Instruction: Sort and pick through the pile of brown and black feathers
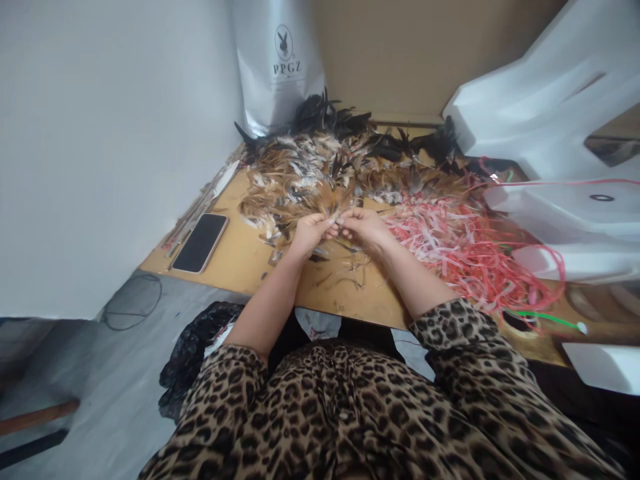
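My left hand and my right hand meet over the table, fingertips almost touching. Both are closed in a pinch on brown feathers, whose tips fan out away from me; the exact number held is too small to tell. Just beyond my hands lies a wide pile of brown and white feathers. Longer black feathers spread along its far side. Right of my right hand is a tangled heap of red and pale pink strips. Small loose feather bits lie nearer to me.
A phone lies at the table's left, beside thin sticks. A white printed bag stands at the back. On the right is a white sewing machine, with a green cord near it. A black plastic bag sits below the table edge.
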The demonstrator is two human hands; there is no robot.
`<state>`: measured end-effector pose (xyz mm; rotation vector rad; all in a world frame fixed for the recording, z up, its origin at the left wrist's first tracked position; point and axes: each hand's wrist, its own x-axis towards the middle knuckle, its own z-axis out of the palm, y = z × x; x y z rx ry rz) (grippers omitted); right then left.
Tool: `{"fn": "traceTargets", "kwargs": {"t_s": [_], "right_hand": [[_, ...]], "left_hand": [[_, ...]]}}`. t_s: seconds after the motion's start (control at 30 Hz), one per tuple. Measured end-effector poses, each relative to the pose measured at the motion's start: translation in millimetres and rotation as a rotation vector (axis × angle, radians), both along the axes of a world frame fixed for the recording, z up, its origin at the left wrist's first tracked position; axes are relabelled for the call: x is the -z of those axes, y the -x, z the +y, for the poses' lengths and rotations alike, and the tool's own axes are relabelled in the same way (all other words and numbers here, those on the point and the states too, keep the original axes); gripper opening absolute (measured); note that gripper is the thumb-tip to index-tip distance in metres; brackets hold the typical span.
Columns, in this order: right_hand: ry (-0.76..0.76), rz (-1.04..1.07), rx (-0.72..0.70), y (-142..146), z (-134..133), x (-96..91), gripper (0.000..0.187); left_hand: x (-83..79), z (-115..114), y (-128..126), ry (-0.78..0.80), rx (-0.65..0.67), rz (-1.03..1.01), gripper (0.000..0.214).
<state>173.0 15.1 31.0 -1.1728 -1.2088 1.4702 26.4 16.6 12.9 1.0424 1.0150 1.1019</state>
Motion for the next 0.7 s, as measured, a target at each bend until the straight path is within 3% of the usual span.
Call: {"fn": "traceTargets", "kwargs": {"t_s": [0.23,0.5,0.7], "right_hand": [[0.097,0.157,0.024,-2,3,5.1,0.032],[-0.111,0.094,0.187,17,-1,12.4,0.032],[-0.119,0.003,0.185,23,-6,7.7,0.033]], "left_hand": [[2.2,1,2,0.051,0.051,-0.125,0.016],[2.6,3,2,0.188,0.027,-0.365,0.007],[-2.3,0,0,0.212,0.014,-0.367,0.009]]}}
